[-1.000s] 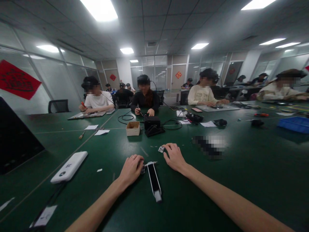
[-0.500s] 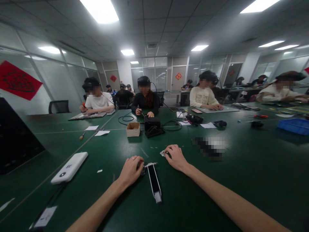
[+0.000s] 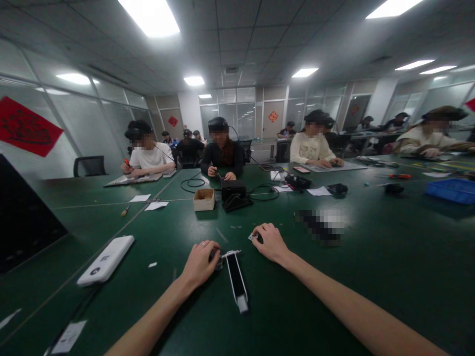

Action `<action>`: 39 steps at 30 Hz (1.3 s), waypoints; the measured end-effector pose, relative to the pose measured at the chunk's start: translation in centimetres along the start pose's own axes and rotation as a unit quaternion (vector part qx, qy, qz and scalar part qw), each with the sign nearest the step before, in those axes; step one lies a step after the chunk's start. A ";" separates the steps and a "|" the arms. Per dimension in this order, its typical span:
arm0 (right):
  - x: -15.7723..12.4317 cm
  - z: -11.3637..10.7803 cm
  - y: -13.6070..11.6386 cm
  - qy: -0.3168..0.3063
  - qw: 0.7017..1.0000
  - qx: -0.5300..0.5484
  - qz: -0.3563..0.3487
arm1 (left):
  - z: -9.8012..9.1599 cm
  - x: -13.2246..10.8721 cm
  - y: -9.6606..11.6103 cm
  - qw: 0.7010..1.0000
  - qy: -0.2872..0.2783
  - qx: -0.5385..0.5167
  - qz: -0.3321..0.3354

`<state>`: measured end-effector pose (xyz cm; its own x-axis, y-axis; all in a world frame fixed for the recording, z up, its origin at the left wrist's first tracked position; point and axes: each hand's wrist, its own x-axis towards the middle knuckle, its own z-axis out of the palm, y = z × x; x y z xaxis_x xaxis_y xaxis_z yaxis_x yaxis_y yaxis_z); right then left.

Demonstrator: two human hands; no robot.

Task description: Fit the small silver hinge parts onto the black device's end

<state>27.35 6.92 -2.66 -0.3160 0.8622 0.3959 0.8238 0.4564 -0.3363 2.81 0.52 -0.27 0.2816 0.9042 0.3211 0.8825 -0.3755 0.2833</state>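
Observation:
My left hand (image 3: 201,263) rests on the green table with its fingers curled round something dark, mostly hidden under them. Just right of those fingers lies a long, narrow white frame with a black middle (image 3: 236,278). A thin pale bar crosses its far end and reaches toward my left fingertips; I cannot tell whether they touch it. My right hand (image 3: 270,242) is closed, thumb and fingers pinching a small white piece with dark spots (image 3: 251,237) low over the table. Most of that piece is hidden by the fingers.
On the left lies a white power bank (image 3: 106,260) with a cable. Ahead stand a small cardboard box (image 3: 204,200) and a black device (image 3: 233,192) with cables. A blue tray (image 3: 451,191) is at the right. Several people sit across the table. A blurred-out patch (image 3: 322,226) lies beyond my right hand.
Less of the small white piece shows at my right fingertips, where it has turned or shifted slightly. My left hand and the white frame stay nearly in place. The view has shifted slightly.

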 end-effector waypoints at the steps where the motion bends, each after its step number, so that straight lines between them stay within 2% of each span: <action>1: 0.0 0.0 0.0 0.000 1.000 -0.001 -0.002 | 0.0 0.0 0.0 1.000 -0.001 0.000 0.000; 21: 0.0 -0.2 -0.2 -0.024 0.999 0.023 0.002 | -0.2 0.0 0.0 1.000 -0.024 -0.001 -0.002; 35: -0.2 -0.7 -0.7 0.049 0.996 0.055 -0.058 | -0.2 0.1 0.0 1.000 -0.023 -0.002 -0.002; 39: 0.1 -1.1 0.4 0.084 0.994 0.043 -0.051 | -0.3 0.0 0.0 1.000 -0.023 0.003 -0.009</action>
<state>28.20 6.98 -1.78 -0.3072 0.7641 0.5673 0.7457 0.5636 -0.3554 2.73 0.43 0.04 0.2830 0.9188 0.2751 0.8892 -0.3589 0.2836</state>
